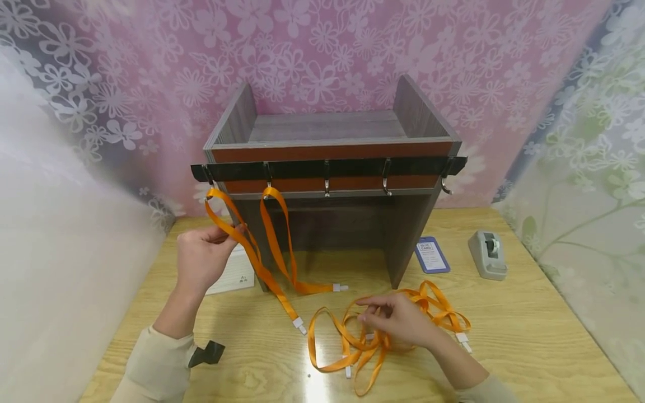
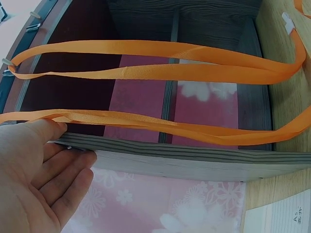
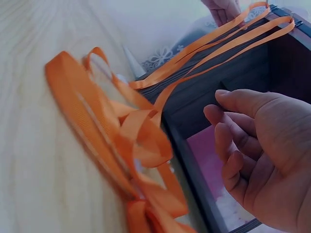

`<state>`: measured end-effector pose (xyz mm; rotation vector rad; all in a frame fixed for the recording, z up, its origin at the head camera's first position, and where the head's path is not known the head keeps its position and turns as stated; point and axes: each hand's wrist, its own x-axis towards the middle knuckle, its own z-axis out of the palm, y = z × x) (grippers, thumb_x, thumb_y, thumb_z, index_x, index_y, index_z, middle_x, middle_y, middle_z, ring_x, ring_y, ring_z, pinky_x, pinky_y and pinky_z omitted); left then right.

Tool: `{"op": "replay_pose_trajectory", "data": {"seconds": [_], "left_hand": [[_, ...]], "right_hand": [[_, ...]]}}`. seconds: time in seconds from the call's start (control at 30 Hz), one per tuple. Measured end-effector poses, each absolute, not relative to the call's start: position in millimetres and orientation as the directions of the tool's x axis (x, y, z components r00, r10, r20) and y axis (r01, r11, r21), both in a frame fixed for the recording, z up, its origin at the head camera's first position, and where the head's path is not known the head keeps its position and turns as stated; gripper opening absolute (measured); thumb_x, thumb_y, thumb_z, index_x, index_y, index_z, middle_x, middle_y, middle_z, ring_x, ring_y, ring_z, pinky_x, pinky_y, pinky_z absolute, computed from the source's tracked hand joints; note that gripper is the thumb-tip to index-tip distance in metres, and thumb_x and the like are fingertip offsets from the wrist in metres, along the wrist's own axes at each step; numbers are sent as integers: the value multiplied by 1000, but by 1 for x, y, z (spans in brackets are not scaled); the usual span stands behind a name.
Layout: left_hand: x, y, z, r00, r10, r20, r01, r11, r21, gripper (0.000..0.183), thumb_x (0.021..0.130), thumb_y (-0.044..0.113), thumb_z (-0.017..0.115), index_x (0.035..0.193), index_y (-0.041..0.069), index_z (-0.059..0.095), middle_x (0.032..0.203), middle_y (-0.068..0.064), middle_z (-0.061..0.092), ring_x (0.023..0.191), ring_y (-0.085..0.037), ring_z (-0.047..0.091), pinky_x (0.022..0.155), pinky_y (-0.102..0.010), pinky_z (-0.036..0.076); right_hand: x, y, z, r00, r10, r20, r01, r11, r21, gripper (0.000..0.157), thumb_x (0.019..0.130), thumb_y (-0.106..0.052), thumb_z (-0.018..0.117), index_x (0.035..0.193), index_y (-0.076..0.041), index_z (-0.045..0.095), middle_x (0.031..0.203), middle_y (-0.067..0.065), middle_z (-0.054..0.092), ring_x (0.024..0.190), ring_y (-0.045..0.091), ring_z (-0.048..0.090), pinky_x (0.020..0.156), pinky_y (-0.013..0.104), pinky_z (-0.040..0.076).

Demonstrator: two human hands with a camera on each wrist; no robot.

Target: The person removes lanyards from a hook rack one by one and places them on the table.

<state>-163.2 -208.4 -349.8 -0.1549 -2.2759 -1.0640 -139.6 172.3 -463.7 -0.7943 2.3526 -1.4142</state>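
Observation:
Two orange lanyards hang from the two leftmost hooks of a black hook rail (image 1: 297, 169). My left hand (image 1: 204, 254) is at the outer lanyard (image 1: 265, 275), its thumb touching the strap and its other fingers loosely extended below, as the left wrist view shows. The second lanyard (image 1: 312, 289) hangs just right of it, its white clip on the table. Over a tangled pile of orange lanyards (image 1: 332, 368) hovers my right hand (image 1: 400, 322). Its fingers (image 3: 238, 141) are loosely bent, with nothing between them in the right wrist view.
The rail runs across a grey wooden shelf unit (image 1: 332, 152); its three right hooks carry nothing. On the table (image 1: 529, 313) lie a blue-framed ID card holder (image 1: 431, 256) and a grey tape dispenser (image 1: 487, 254). A lined paper pad (image 1: 234, 274) lies at the unit's left leg.

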Motion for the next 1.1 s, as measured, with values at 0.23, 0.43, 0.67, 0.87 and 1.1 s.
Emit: {"op": "replay_pose_trajectory", "data": {"seconds": [0.23,0.43,0.67,0.87,1.1], "left_hand": [[-164,-209,-350,-803,-144,578,360,656,664,15,88,23,79,87,9,83,73,-8,76,62,23,55,55,-10,45],[-162,-208,-349,-805,-150,574,354,655,667,15,88,23,79,89,9,83,74,-9,77,63,23,56,57,-8,46],[-164,-208,-351,-784,-133,606,389,657,646,13,87,22,79,89,9,83,73,-8,77,63,0,70,60,-6,47],[-165,-209,-352,-793,-136,594,387,640,663,13,87,20,80,90,7,83,74,-10,77,65,17,62,60,-6,48],[-165,-209,-352,-784,-133,606,389,655,647,12,86,20,80,89,8,83,73,-9,76,63,14,63,57,-8,47]], "right_hand": [[-143,166,-449,-810,-584,63,-318,346,-883,34,95,-27,70,123,-9,71,88,10,73,52,-1,47,46,20,43],[-146,156,-438,-828,-555,82,-333,369,-867,32,94,-29,71,121,-12,73,86,0,72,50,-1,40,44,18,36],[-152,147,-427,-831,-541,130,-357,338,-871,31,94,-23,71,121,-7,72,86,1,70,52,0,41,45,19,36],[-159,145,-420,-830,-533,163,-368,304,-879,34,93,-19,72,125,-6,70,86,2,69,51,1,42,44,20,37],[-170,135,-409,-835,-518,185,-367,275,-888,35,93,-17,72,126,-5,69,86,4,70,52,4,43,46,21,37]]}}
